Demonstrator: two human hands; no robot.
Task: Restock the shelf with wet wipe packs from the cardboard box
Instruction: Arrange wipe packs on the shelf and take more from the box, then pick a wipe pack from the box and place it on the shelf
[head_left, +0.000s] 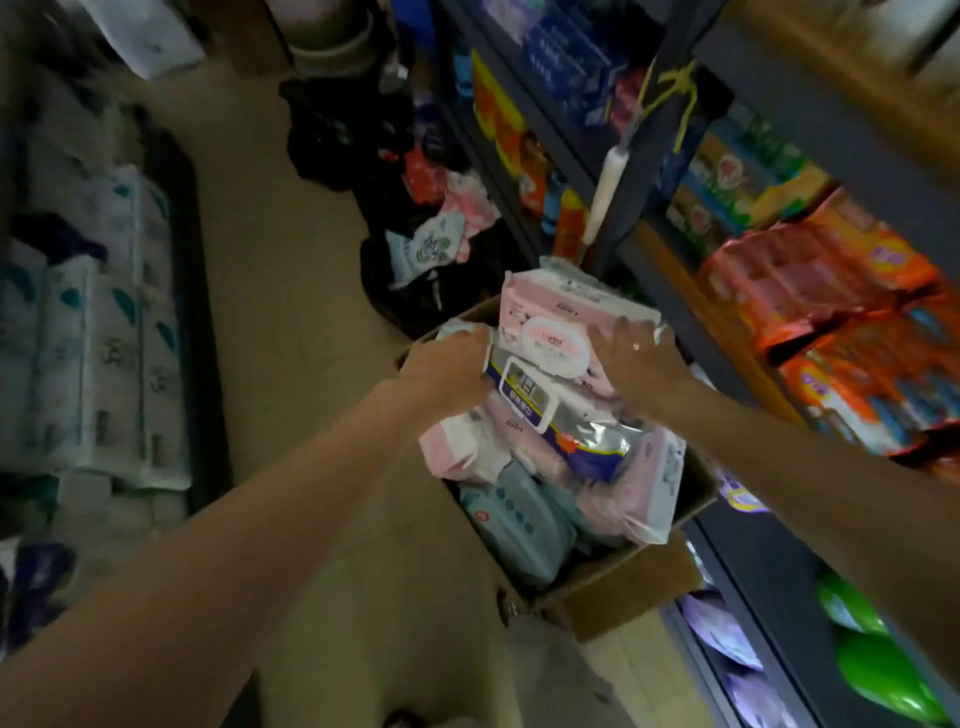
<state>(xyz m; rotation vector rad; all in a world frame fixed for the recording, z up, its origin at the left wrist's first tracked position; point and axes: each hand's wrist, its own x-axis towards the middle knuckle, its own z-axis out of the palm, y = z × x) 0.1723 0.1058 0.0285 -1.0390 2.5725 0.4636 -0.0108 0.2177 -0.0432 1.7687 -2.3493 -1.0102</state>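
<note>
An open cardboard box (623, 582) stands on the floor beside the shelf (691, 312), filled with several wet wipe packs. Above it I hold a small stack: a pink pack (561, 322) on top and a silver and blue pack (566, 415) beneath. My left hand (452, 364) grips the stack's left side with curled fingers. My right hand (639, 364) presses flat against its right side, fingers spread. More pink and teal packs (519, 514) lie in the box below.
The dark metal shelf on the right carries orange and red packets (810, 280), green boxes and green bottles (878, 670) lower down. Stacked tissue rolls (98, 364) line the left side. Dark bags and loose packs (431, 244) sit on the floor behind the box.
</note>
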